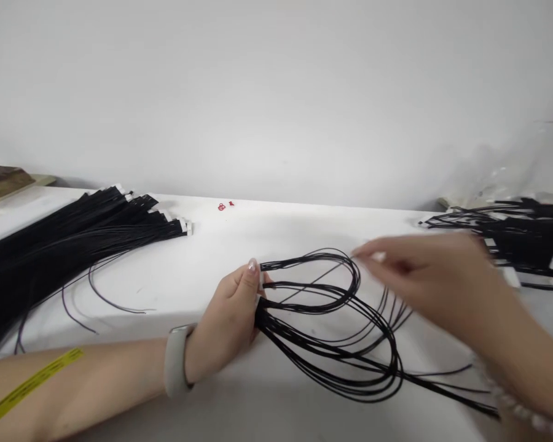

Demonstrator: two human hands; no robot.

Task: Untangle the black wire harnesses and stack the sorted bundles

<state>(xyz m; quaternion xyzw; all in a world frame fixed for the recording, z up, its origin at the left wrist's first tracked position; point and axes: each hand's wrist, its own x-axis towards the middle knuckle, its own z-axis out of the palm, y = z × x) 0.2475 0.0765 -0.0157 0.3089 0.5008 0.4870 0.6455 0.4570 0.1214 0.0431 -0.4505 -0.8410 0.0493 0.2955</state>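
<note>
My left hand [228, 313] grips a bundle of thin black wires [332, 344] at its gathered ends, and the wires curve out to the right in long loops. My right hand [424, 276] is blurred by motion, with its fingertips next to the upper loops. A small pale spot shows at those fingertips, but I cannot tell whether it is held. A grey band circles my left wrist, and a yellow strip lies on that forearm.
A large fan of black wires with white connectors [74, 245] lies on the white table [203, 294] at left. Another black wire pile [520, 239] lies at right, below a clear plastic bag [511, 166]. Small red pieces [223, 206] sit near the white wall.
</note>
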